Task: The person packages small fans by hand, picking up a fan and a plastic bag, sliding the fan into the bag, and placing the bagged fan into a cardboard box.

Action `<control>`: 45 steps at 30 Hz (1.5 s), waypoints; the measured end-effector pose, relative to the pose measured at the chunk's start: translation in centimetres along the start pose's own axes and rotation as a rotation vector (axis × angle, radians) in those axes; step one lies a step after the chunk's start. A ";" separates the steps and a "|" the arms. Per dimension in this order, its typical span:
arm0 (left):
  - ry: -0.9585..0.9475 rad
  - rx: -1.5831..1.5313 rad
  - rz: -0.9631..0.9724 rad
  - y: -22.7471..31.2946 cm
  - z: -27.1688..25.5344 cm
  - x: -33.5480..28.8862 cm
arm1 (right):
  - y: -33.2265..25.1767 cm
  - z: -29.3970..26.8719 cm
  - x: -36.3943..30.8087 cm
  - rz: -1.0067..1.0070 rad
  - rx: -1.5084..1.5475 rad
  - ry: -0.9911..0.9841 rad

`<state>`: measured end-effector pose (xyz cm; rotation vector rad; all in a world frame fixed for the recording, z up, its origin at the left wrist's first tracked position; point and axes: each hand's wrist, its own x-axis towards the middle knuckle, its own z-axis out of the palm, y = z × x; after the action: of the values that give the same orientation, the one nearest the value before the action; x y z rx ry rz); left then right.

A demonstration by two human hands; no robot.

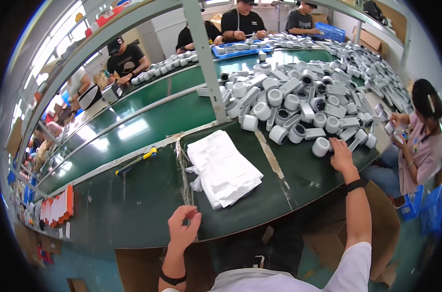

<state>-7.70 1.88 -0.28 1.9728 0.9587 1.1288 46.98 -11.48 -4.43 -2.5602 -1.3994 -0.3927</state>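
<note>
Past the near edge of the green worktable [128, 209], my left hand [184, 226] hangs with fingers curved and thumb apart; nothing shows in it. My right hand [341, 155] is at the near edge of a large pile, its fingers bent over the side of a grey-and-white handheld device [320, 147] with a drum-shaped head. That device's handle is hidden by the hand. Similar devices [262, 111], with round white heads and flat grey handles, lie heaped beyond. Between my hands rests a stack of thin white plastic bags [223, 168], slightly crumpled at its left side.
A yellow-and-black hand tool [137, 161] lies left of the bags. A metal post [205, 61] rises behind them. Orange-edged sheets [58, 207] stand at the far left. A co-worker [420, 141] sits at right near blue baskets [431, 207]; others work across the table.
</note>
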 end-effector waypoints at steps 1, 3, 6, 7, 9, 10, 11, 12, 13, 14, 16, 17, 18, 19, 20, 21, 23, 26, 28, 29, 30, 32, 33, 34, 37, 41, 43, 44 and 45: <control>-0.046 0.049 0.014 0.8 0.5 0.6 | -0.1 0.1 0.4 -0.016 0.008 -0.002; -0.125 0.160 0.116 2.1 1.8 2.1 | -0.2 -0.5 0.9 0.007 -0.007 -0.079; -0.206 0.295 0.316 3.3 4.1 4.3 | -1.6 -2.0 0.8 -0.040 0.001 -0.140; -0.261 0.361 0.431 3.5 4.9 4.9 | -2.2 -2.7 0.6 -0.053 0.063 -0.152; -0.287 0.427 0.426 3.4 6.3 5.8 | -3.9 -4.0 -0.3 -0.052 0.186 -0.100; -0.316 0.493 0.422 3.2 6.8 6.0 | -4.9 -4.7 -1.0 -0.046 0.310 -0.046; -0.298 0.559 0.444 2.6 7.1 6.1 | -6.1 -5.3 -1.6 -0.045 0.370 -0.005; -0.300 0.559 0.442 2.5 7.4 6.4 | -6.9 -5.8 -2.3 -0.044 0.369 -0.008; -0.325 0.604 0.415 2.4 7.5 6.6 | -7.8 -6.0 -3.1 -0.017 0.655 -0.013; -0.349 0.651 0.386 2.3 7.5 6.7 | -8.9 -6.3 -4.0 0.012 0.942 -0.019; -0.324 0.626 0.394 1.5 7.8 6.9 | -10.4 -6.7 -6.1 0.139 1.198 -0.138; -0.298 0.604 0.401 1.3 7.9 6.9 | -11.1 -6.7 -6.9 0.160 1.388 -0.208; -0.301 0.605 0.401 1.2 7.9 7.0 | -12.4 -6.8 -7.7 0.183 1.578 -0.282; -0.284 0.559 0.394 1.2 8.0 7.3 | -13.5 -6.7 -8.5 0.186 1.602 -0.267; -0.267 0.514 0.387 1.3 8.1 7.6 | -14.6 -6.5 -9.2 0.187 1.627 -0.253; -0.268 0.518 0.390 1.5 8.0 7.8 | -15.8 -6.5 -9.7 0.170 1.664 -0.269; -0.199 0.397 0.335 1.7 7.9 8.1 | -18.3 -7.3 -10.4 0.204 1.679 -0.310; -0.181 0.326 0.283 2.3 8.0 8.4 | -20.7 -7.9 -11.1 0.256 1.722 -0.404; -0.183 0.329 0.285 2.4 8.0 8.5 | -21.6 -7.8 -11.6 0.277 1.775 -0.485; -0.185 0.330 0.283 2.5 8.0 8.5 | -22.2 -7.7 -11.8 0.296 1.820 -0.504; -0.185 0.332 0.285 2.6 7.9 8.4 | -22.7 -7.9 -12.0 0.294 1.823 -0.503; -0.173 0.244 0.229 3.2 7.9 8.0 | -23.8 -8.3 -12.2 0.336 1.871 -0.537; -0.176 0.244 0.230 3.4 8.2 7.7 | -24.7 -7.9 -12.4 0.388 1.909 -0.533; -0.187 0.160 0.154 3.7 8.7 7.4 | -25.5 -7.7 -12.4 0.393 1.908 -0.526; -0.207 0.021 0.016 4.1 9.6 6.2 | -28.4 -7.9 -11.6 0.459 1.950 -0.310; -0.268 -0.097 -0.111 4.5 9.9 5.2 | -29.8 -6.8 -10.2 0.441 1.876 -0.145; -0.291 -0.145 -0.174 4.3 9.6 5.1 | -30.0 -7.0 -9.8 0.445 1.861 -0.163; -0.296 -0.170 -0.202 4.2 9.4 5.1 | -30.1 -7.0 -9.7 0.452 1.842 -0.177; -0.303 -0.200 -0.229 4.2 9.4 5.0 | -30.1 -6.9 -9.7 0.451 1.842 -0.178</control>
<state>3.61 2.24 1.33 1.7583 0.8494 0.7417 15.61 -5.15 0.32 -1.1578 -0.4833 0.8389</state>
